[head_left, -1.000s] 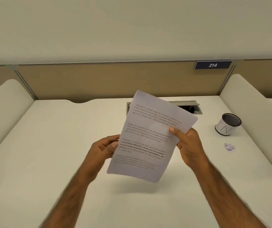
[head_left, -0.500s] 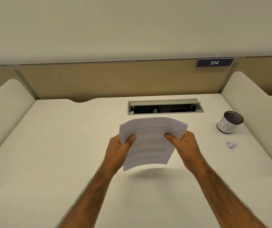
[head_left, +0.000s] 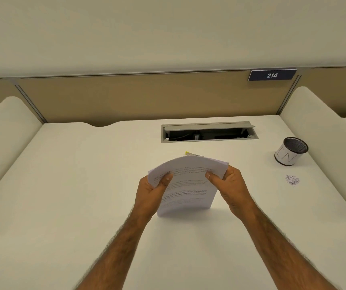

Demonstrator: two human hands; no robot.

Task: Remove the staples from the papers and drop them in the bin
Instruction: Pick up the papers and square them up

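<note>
pale counter (head_left: 84,185): left grip (head_left: 151,195) and right grip (head_left: 232,187) each pinch the papers (head_left: 185,195) between them, bowed upward. best find the stapled corner (none visible here); bin (head_left: 291,152) stands well right of the right grip.

White black-printed papers (head_left: 188,185), black mesh bin (head_left: 291,151), white desk (head_left: 84,185)

Open cable hatch (head_left: 208,132) in desk (head_left: 80,185); plate 214 (head_left: 271,75) on partition (head_left: 126,97).

Two hands (head_left: 151,193) (head_left: 233,186), one stack (head_left: 188,178), one bin (head_left: 290,152)
</note>
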